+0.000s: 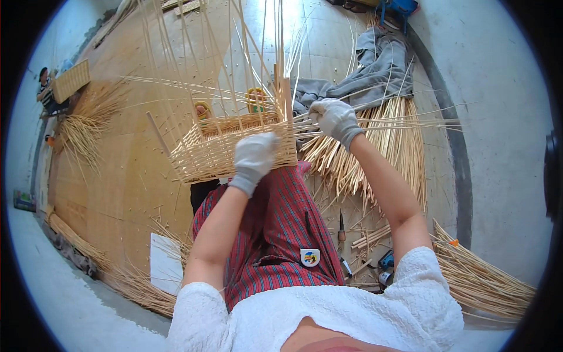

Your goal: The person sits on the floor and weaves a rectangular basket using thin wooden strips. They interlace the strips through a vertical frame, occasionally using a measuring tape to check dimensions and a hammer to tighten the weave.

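Note:
A half-woven wicker basket (pixel 205 154) rests at my knees, with tall thin stakes rising from its far side and wooden posts (pixel 287 97) at its corners. My left hand (pixel 255 157), in a white-grey knit glove, is curled against the near wall; motion blurs its upper part, and whatever it grips is hidden. To the right of the basket, my right hand (pixel 336 119), gloved alike, is closed around several long wicker strands (pixel 410 123). These strands run from the basket's right end out past the hand.
A thick bundle of wicker rods (pixel 393 158) lies at right, partly under a grey cloth (pixel 384 64). An awl-like tool (pixel 341 226) lies on the floor near my right leg. More rods (pixel 481 276) sit at lower right. Another person (pixel 46 91) sits far left with a woven panel (pixel 71 80).

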{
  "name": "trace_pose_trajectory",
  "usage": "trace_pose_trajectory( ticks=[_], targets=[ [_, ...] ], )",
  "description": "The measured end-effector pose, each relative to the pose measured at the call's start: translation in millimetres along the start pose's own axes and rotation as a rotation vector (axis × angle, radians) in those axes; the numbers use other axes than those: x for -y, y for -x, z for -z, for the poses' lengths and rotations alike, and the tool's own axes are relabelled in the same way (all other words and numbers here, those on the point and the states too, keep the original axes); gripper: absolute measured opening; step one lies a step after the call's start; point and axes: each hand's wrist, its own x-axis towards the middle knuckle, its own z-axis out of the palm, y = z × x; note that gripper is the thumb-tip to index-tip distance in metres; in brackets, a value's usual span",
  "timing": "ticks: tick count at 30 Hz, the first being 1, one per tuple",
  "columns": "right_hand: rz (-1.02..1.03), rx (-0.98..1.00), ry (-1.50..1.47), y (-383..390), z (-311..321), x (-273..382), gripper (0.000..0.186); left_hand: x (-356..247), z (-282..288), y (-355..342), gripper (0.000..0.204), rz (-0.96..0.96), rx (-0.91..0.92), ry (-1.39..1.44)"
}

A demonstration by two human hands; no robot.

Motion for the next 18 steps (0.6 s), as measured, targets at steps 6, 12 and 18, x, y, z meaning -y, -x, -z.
trace_pose_trajectory(
  ticks=[6,12,18],
  targets=[
    [-0.015,0.001,0.024,1,-2,6,0.027,72,41,75,0.027,0.344,0.170,0.107],
    [0.122,-0.037,0.268,11,-11,66,0.066,13,59,48,0.064,0.210,0.012,0.354],
    [0.138,-0.170,0.140,64,-16,97,0.063,32,47,100,0.045,-0.080,0.587,0.369]
  ],
)
